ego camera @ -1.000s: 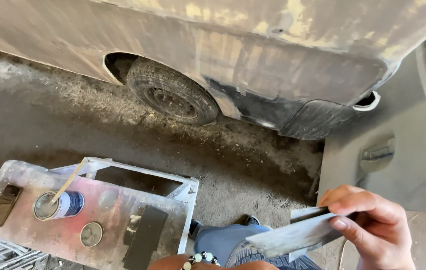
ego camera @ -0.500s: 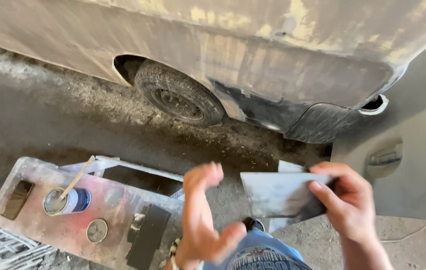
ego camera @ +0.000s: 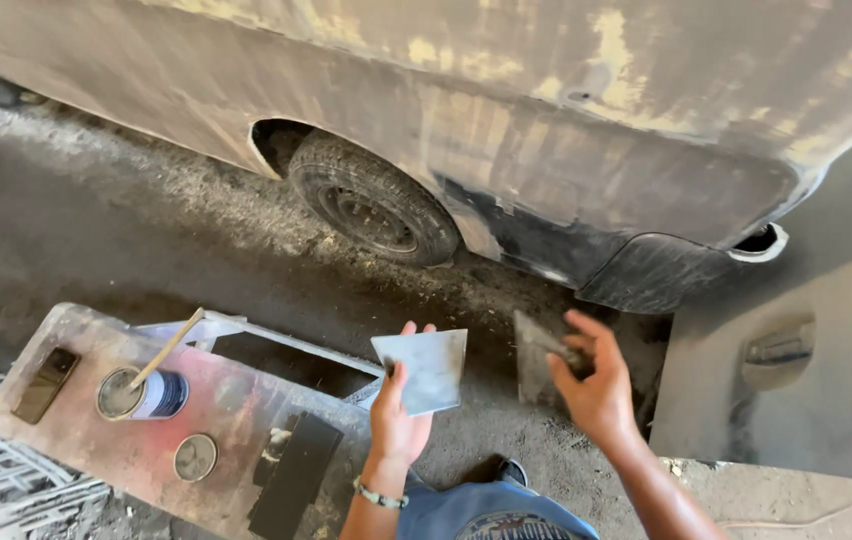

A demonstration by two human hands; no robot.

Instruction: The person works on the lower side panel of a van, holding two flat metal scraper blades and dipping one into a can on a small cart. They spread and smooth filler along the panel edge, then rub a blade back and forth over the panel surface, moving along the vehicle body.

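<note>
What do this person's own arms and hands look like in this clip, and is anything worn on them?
Both forearms are bare, with no sleeves in view and no gloves. The left hand has a beaded bracelet at the wrist, with pale and dark beads. The right hand is slightly blurred; no ring, watch or band shows on it.

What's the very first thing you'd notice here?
The big sanded car body fills the top, patched with yellowish filler, its rear wheel on the dirty ground. Below it, the left hand holds a flat metal plate and the right hand grips a second blade. At lower left, an open can with a stick stands on a stained bench.
</note>
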